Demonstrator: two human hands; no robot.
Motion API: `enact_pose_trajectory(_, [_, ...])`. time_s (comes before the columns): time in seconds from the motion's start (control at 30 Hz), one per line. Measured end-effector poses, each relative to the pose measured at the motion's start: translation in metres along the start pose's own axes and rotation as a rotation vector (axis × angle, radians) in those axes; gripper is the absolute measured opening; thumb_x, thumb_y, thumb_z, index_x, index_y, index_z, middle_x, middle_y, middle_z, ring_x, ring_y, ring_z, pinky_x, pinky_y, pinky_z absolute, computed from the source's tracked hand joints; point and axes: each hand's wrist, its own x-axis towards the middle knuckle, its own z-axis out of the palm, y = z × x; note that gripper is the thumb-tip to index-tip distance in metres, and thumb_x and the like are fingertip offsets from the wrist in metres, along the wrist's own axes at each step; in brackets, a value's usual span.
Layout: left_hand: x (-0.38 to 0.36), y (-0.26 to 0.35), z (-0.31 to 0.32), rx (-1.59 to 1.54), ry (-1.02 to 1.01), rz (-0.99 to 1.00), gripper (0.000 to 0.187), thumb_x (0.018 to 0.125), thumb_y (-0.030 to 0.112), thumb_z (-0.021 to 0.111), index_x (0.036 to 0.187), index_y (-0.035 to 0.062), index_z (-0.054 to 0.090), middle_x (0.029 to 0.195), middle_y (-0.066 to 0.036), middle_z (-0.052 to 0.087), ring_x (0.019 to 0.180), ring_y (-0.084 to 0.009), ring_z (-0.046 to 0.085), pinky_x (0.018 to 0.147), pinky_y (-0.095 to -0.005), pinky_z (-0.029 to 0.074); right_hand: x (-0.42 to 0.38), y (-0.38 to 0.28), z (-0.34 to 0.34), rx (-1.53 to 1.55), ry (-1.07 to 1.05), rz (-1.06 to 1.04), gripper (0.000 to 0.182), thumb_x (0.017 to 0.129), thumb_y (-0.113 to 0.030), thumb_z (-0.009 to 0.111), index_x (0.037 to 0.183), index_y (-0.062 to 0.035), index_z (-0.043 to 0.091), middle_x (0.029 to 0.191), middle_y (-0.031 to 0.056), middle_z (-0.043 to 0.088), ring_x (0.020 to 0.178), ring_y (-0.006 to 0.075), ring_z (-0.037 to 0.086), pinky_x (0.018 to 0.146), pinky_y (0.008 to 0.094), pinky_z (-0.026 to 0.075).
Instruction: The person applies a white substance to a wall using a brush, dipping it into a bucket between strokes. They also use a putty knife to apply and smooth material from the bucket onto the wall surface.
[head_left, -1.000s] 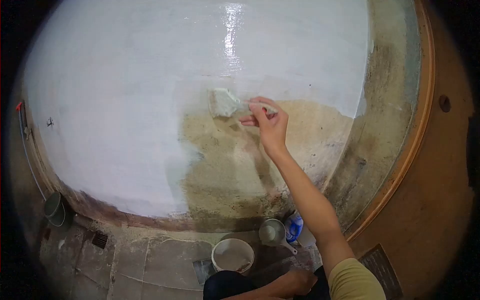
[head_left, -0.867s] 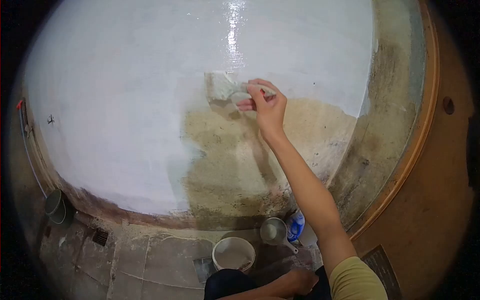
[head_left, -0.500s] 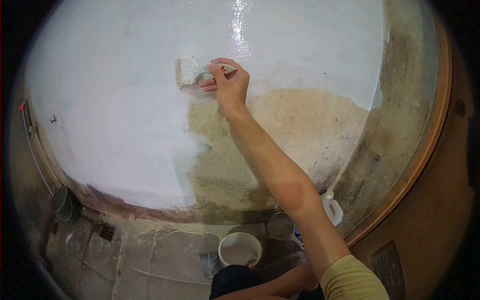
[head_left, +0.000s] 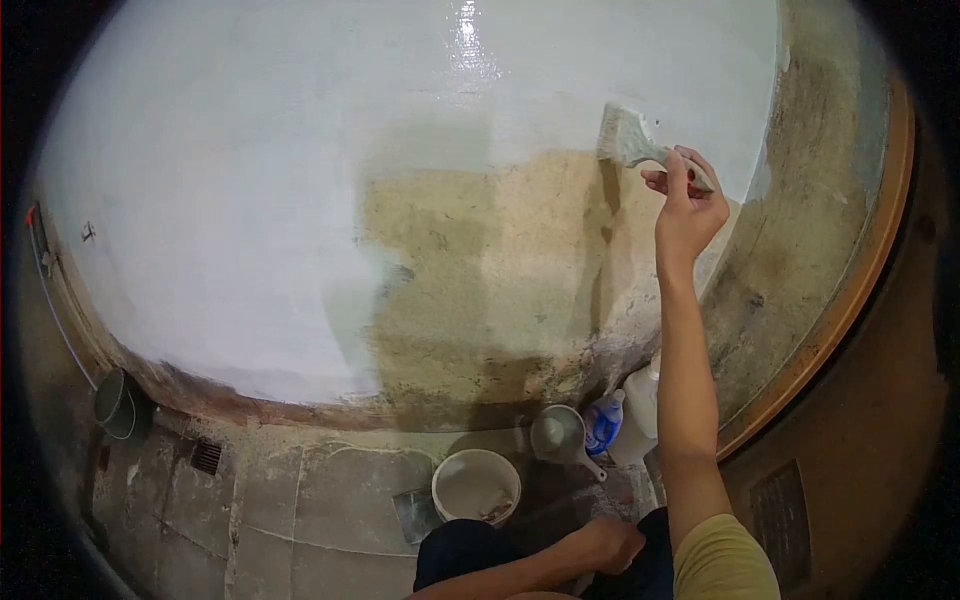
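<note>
My right hand [head_left: 692, 195] is closed around the handle of a wide brush [head_left: 630, 138], whose bristles point left near the upper edge of the bare tan patch on the wall [head_left: 440, 260]. White coating [head_left: 220, 220] covers the wall to the left of and above that patch. Low in the view, my left hand [head_left: 608, 545] is curled closed by my knees; what it holds, if anything, is hard to make out. Just left of it stands a white bucket [head_left: 477, 487] with some pale material inside.
A dipper [head_left: 558, 434], a blue bottle [head_left: 604, 422] and a white jug [head_left: 640, 400] stand at the wall's foot. A dark bucket [head_left: 122, 404] and a floor drain [head_left: 206, 457] are at left. A flat dark plate [head_left: 416, 514] lies beside the white bucket.
My right hand has moved right with the brush, from the white area toward the right part of the bare patch. My left hand, the dipper and the blue bottle now show more fully.
</note>
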Motion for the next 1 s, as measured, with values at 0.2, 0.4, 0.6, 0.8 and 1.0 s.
enact_pose_trajectory(0.2, [0.005, 0.002, 0.008, 0.141, 0.001, 0.022, 0.027, 0.085, 0.016, 0.057, 0.107, 0.0006, 0.058, 0.097, -0.023, 0.063, 0.089, -0.0393, 0.063, 0.073, -0.0458, 0.053, -0.036, -0.011, 0.060, -0.416, -0.036, -0.209, 0.017, 0.089, -0.012, 0.062, 0.101, -0.0008, 0.066, 0.071, 0.0135, 0.069, 0.067, 0.0169, 0.070, 0.060, 0.0283, 0.053])
enact_pose_trajectory(0.4, [0.008, -0.020, 0.038, 0.248, 0.582, 0.203, 0.019, 0.079, 0.010, 0.058, 0.093, 0.0016, 0.067, 0.103, -0.019, 0.066, 0.099, -0.0367, 0.062, 0.077, -0.0443, 0.051, -0.073, -0.033, 0.184, 0.410, -0.243, 0.053, 0.013, 0.087, -0.008, 0.064, 0.096, 0.0012, 0.064, 0.067, 0.0098, 0.064, 0.064, 0.0170, 0.069, 0.057, 0.0275, 0.052])
enact_pose_trajectory(0.6, [0.043, -0.035, 0.061, 0.264, 0.266, 0.166, 0.016, 0.076, 0.009, 0.060, 0.089, 0.0035, 0.068, 0.097, -0.017, 0.067, 0.092, -0.0339, 0.065, 0.072, -0.0420, 0.052, -0.053, -0.002, 0.184, 0.619, -0.230, 0.269, 0.015, 0.089, -0.005, 0.063, 0.096, 0.0079, 0.061, 0.078, 0.0113, 0.063, 0.068, 0.0227, 0.069, 0.061, 0.0296, 0.057])
enact_pose_trajectory(0.8, [0.021, -0.017, 0.025, 0.050, -0.010, -0.075, 0.019, 0.071, 0.009, 0.063, 0.088, 0.0032, 0.066, 0.092, -0.017, 0.067, 0.085, -0.0339, 0.066, 0.069, -0.0435, 0.052, -0.019, 0.009, 0.081, 0.264, -0.061, 0.082, 0.017, 0.089, -0.003, 0.062, 0.099, 0.0110, 0.060, 0.085, 0.0152, 0.064, 0.075, 0.0268, 0.069, 0.069, 0.0328, 0.060])
enact_pose_trajectory(1.0, [0.026, -0.028, 0.029, -0.005, -0.058, -0.139, 0.018, 0.071, 0.009, 0.062, 0.087, 0.0017, 0.065, 0.091, -0.019, 0.067, 0.087, -0.0354, 0.065, 0.069, -0.0434, 0.051, -0.017, -0.011, 0.073, 0.295, -0.009, 0.026, 0.016, 0.088, -0.002, 0.062, 0.099, 0.0111, 0.061, 0.086, 0.0165, 0.065, 0.075, 0.0276, 0.069, 0.072, 0.0342, 0.060])
